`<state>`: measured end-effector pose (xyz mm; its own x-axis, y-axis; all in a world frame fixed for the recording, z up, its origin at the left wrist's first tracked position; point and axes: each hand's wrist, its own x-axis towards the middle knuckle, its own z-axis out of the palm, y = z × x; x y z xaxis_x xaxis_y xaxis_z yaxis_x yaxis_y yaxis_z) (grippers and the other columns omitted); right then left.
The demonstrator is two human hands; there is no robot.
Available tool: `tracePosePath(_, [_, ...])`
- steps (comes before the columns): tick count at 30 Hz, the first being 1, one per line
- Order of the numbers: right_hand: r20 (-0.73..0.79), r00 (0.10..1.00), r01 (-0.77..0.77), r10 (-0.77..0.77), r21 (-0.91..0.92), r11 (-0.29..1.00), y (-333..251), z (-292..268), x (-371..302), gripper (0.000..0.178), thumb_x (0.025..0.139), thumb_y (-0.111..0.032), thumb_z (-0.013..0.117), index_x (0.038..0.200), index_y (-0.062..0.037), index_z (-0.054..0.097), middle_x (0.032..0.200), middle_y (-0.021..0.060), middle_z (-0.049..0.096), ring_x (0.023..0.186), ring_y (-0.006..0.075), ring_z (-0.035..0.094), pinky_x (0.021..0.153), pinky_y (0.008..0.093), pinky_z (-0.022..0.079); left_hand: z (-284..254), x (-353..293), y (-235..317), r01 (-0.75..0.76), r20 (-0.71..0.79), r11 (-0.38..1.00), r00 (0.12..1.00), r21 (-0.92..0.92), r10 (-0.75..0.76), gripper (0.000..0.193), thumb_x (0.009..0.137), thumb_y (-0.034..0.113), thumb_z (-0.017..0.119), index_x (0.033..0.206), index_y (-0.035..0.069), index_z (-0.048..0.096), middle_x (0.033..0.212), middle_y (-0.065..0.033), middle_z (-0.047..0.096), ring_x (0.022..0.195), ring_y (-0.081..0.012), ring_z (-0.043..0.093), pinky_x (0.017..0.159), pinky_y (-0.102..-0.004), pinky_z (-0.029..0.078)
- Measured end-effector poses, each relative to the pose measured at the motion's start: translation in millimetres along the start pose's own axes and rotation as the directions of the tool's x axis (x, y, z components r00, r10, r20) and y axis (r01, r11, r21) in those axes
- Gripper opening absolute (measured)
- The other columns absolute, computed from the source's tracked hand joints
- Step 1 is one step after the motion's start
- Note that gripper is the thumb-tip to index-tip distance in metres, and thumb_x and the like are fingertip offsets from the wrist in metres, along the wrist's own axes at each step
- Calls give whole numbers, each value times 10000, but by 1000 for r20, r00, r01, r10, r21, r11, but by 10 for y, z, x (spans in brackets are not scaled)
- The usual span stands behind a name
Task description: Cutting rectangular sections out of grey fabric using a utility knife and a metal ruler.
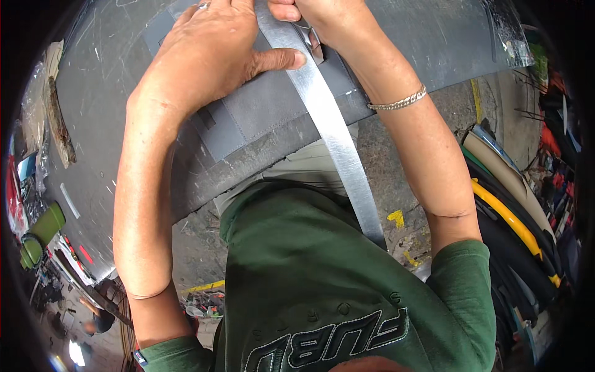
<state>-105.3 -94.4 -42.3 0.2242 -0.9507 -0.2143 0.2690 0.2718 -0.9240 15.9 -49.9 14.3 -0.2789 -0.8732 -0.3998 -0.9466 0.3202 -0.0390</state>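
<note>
A long steel straightedge [334, 133] runs from the top of the view across grey sheet material [260, 108] and past the table's near edge toward my body. My left hand [211, 53] lies spread on the sheet, its thumb stretched out and pressing on the straightedge. The other fingertips run out of view at the top. On the right side of the metal strip, my right hand [328, 18] is closed, fingers curled, around a slim shiny metal tool [311, 42]. The tool's working end is hidden, so its kind cannot be told.
The dark worktable [93, 124] has a scuffed top. A wooden stick [59, 127] and a green roll-shaped item [43, 232] are at the left. Rolled sheets of material, one of them yellow [511, 217], stand low at the right. Yellow marks [395, 218] show on the concrete floor.
</note>
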Motion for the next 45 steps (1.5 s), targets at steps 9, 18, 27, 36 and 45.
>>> tracePosePath(9, [109, 984, 143, -142, -7, 990, 25, 2, -43, 414, 1110, -357, 399, 943, -17, 566, 614, 31, 487, 402, 106, 406, 381, 284, 319, -58, 1, 51, 22, 51, 998, 998, 60, -25, 1171, 871, 684, 675, 1541, -167, 231, 1563, -360, 327, 1492, -440, 348, 1204, -512, 359])
tracePosePath(18, [139, 953, 275, -269, -24, 961, 40, 5, -50, 415, 1113, -327, 409, 872, -15, 538, 635, 34, 498, 409, 108, 415, 388, 284, 336, 7, -16, 22, -20, -15, 997, 1000, 80, 21, 1125, 878, 684, 657, 1521, -164, 290, 1538, -362, 368, 1485, -447, 357, 1195, -515, 372])
tracePosePath(27, [95, 987, 128, -128, 6, 992, 48, 41, 7, 445, 1116, -354, 394, 869, -14, 540, 626, 43, 491, 395, 117, 408, 376, 287, 336, 50, -15, -4, -41, -60, 999, 997, 30, 43, 1093, 878, 657, 678, 1510, -156, 310, 1515, -343, 395, 1451, -433, 406, 1177, -512, 388])
tracePosePath(36, [111, 981, 164, -161, -22, 986, 84, -32, 106, 434, 1111, -321, 385, 854, -3, 532, 622, 44, 488, 400, 116, 411, 372, 283, 334, -16, -5, 51, -23, -25, 1000, 999, 16, 23, 1095, 873, 649, 690, 1515, -148, 301, 1507, -325, 400, 1422, -432, 441, 1175, -521, 387])
tracePosePath(45, [76, 979, 193, -191, -16, 981, 17, 30, 77, 451, 1102, -381, 408, 887, -5, 534, 624, 37, 480, 414, 119, 404, 386, 282, 334, 11, -12, 23, -29, -39, 999, 999, -31, 28, 1088, 875, 637, 701, 1513, -150, 304, 1518, -334, 394, 1430, -443, 432, 1190, -531, 368])
